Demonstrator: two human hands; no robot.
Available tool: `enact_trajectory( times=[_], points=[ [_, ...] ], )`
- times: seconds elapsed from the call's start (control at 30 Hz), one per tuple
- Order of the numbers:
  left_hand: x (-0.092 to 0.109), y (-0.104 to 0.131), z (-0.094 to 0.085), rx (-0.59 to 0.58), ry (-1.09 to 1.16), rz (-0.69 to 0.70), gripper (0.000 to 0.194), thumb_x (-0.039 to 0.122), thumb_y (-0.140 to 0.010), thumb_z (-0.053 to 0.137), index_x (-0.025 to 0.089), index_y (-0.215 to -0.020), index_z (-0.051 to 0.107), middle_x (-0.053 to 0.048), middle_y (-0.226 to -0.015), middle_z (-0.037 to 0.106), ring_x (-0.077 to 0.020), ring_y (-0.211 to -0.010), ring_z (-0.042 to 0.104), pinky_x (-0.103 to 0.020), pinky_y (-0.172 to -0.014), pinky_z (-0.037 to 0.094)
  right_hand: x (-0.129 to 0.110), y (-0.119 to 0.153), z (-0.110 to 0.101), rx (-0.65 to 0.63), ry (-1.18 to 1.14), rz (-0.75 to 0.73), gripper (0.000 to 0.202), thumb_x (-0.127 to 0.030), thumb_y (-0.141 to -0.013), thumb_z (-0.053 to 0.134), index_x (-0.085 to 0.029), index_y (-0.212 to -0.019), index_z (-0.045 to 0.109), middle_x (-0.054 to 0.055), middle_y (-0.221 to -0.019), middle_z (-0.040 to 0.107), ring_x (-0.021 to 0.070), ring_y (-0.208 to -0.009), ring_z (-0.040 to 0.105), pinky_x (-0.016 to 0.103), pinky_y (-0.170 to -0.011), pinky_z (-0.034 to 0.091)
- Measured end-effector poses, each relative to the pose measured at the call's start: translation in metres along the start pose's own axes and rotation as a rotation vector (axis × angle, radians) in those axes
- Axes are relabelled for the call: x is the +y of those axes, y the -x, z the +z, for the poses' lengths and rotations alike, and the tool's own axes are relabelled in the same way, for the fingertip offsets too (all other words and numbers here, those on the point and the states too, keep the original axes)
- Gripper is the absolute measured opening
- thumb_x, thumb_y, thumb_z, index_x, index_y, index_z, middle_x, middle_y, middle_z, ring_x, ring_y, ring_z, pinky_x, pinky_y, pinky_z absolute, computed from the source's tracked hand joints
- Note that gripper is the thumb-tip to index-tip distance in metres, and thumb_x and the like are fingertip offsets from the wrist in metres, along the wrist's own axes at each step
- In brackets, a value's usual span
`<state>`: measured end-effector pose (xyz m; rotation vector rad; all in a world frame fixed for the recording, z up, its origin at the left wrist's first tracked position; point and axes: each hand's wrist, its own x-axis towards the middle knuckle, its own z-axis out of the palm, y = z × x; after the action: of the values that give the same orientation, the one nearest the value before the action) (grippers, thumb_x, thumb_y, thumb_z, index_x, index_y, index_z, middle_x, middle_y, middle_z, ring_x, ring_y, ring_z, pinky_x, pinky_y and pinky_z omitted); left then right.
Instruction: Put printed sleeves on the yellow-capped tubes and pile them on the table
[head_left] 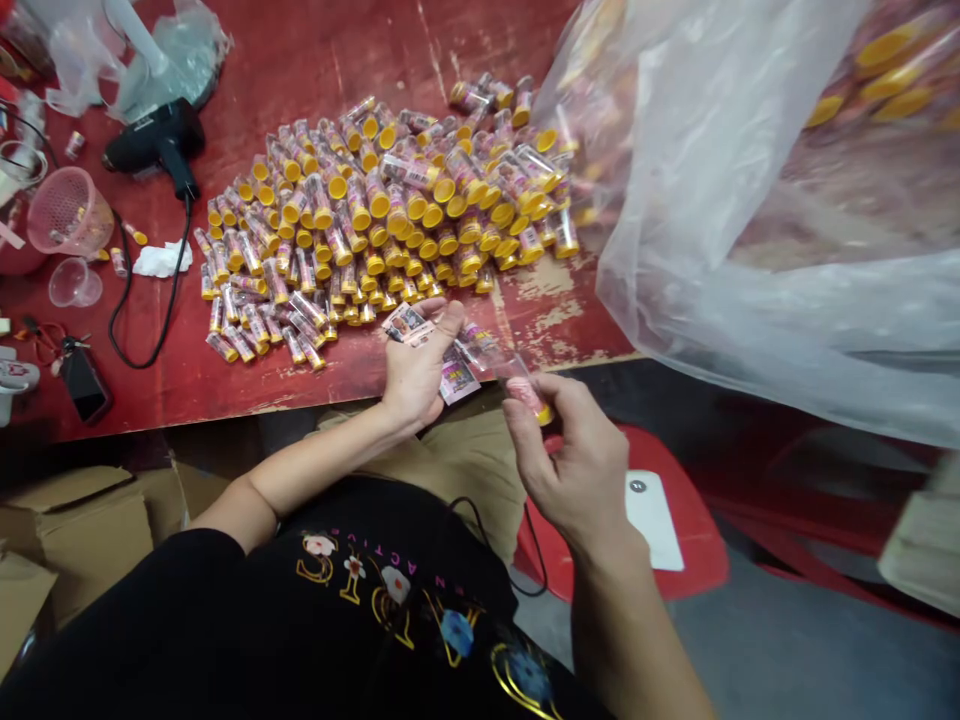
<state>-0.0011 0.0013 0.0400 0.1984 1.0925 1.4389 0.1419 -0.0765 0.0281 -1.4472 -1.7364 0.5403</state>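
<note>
Nearest the camera is the person's black printed shirt (375,600), with both bare forearms reaching out from it. The right hand (570,460) has its grip clenched on a small clear tube (517,385) with a yellow cap, held in the air just off the edge of the red surface (315,50). The left hand (416,370) rests at that edge, its grip pinching a small stack of printed labels (431,345), thumb on top. Beyond lies a big heap of yellow-capped tubes (375,220). A clear plastic bag (750,200) holding more tubes hangs at the right. A black glue gun (154,140) and a pink cup (67,210) sit at the left.
</note>
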Motion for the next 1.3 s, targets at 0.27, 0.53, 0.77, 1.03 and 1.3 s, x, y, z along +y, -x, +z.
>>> enact_trajectory(
  times=[0.27, 0.53, 0.77, 1.03, 1.3],
  points=[
    [0.005, 0.004, -0.001, -0.031, -0.054, -0.039, 0.048, 0.031, -0.075, 0.096, 0.02, -0.115, 0.071, 0.004, -0.087, 0.068, -0.0088, -0.078, 0.066, -0.026, -0.087, 0.053, -0.005, 0.002, -0.009, 0.018, 0.2, -0.136, 0.024, -0.033, -0.099, 0.071, -0.023, -0.122, 0.072, 0.004, -0.091, 0.067, 0.0128, -0.072, 0.062, 0.028, -0.061, 0.043],
    [0.002, 0.011, 0.0, -0.122, -0.076, -0.013, 0.05, 0.027, -0.072, 0.098, 0.021, -0.115, 0.073, 0.004, -0.087, 0.069, -0.0098, -0.08, 0.067, -0.027, -0.09, 0.052, -0.007, 0.001, -0.008, 0.094, 0.102, -0.007, 0.027, -0.04, -0.098, 0.072, -0.025, -0.12, 0.077, 0.006, -0.09, 0.07, 0.0144, -0.065, 0.056, 0.031, -0.061, 0.049],
    [0.005, 0.022, -0.002, -0.22, -0.069, -0.145, 0.049, 0.029, -0.067, 0.101, 0.019, -0.106, 0.073, 0.002, -0.089, 0.071, -0.0138, -0.084, 0.069, -0.03, -0.089, 0.054, -0.009, 0.005, 0.006, 0.114, -0.112, 0.073, 0.04, -0.042, -0.103, 0.061, -0.025, -0.138, 0.07, 0.01, -0.103, 0.074, 0.0227, -0.089, 0.069, 0.042, -0.083, 0.06],
    [0.007, 0.021, -0.007, -0.272, -0.08, -0.151, 0.047, 0.038, -0.065, 0.102, 0.018, -0.098, 0.075, 0.002, -0.082, 0.071, -0.0112, -0.076, 0.067, -0.027, -0.081, 0.056, -0.015, 0.004, 0.006, 0.174, -0.319, 0.145, 0.034, -0.034, -0.097, 0.072, -0.03, -0.13, 0.078, 0.006, -0.106, 0.073, 0.0164, -0.078, 0.069, 0.036, -0.071, 0.061],
    [0.006, 0.023, -0.006, -0.25, -0.106, -0.129, 0.047, 0.026, -0.068, 0.1, 0.023, -0.109, 0.076, 0.003, -0.082, 0.072, -0.0138, -0.078, 0.07, -0.031, -0.085, 0.056, -0.021, 0.0, 0.015, 0.352, -0.329, 0.241, 0.023, -0.032, -0.093, 0.079, -0.033, -0.116, 0.084, 0.003, -0.099, 0.076, 0.0165, -0.076, 0.07, 0.035, -0.065, 0.059]
  ],
)
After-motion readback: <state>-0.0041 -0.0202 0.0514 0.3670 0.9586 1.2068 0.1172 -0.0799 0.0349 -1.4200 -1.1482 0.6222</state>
